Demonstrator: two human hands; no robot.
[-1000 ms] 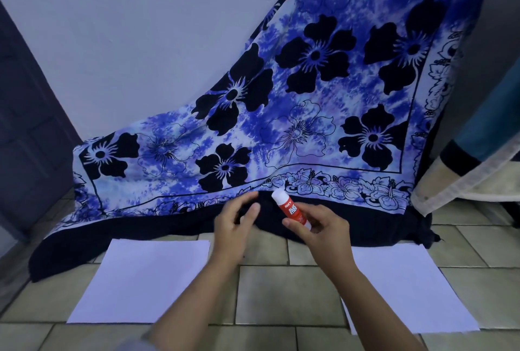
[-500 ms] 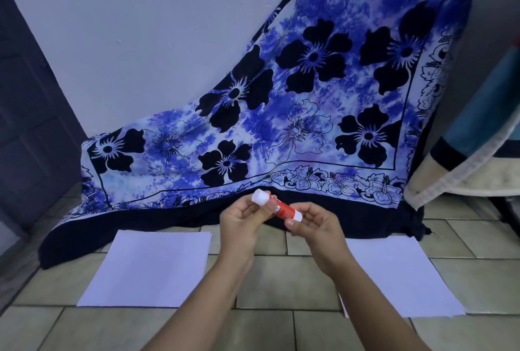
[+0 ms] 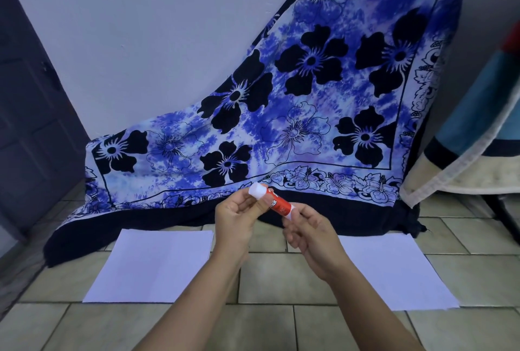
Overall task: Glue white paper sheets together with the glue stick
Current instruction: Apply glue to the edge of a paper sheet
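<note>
A red glue stick [image 3: 277,203] with a white cap lies tilted in the air between my two hands, cap end up and to the left. My left hand [image 3: 237,220] pinches the white cap with thumb and fingers. My right hand [image 3: 312,231] grips the stick's lower white end. Both hands hover above the tiled floor. One white paper sheet [image 3: 153,263] lies flat on the floor to the left of my arms. A second white paper sheet [image 3: 394,272] lies to the right, its near-left part hidden by my right forearm.
A blue and black flowered cloth [image 3: 295,114] drapes from the wall down onto the floor just behind the sheets. A dark door [image 3: 31,114] stands at the left. A striped blanket [image 3: 475,131] hangs at the right edge. Beige floor tiles [image 3: 281,274] lie between the sheets.
The glue stick has tipped from near upright in my right hand alone to slanted, and my left hand has closed on its white cap. Both hands hold it now.
</note>
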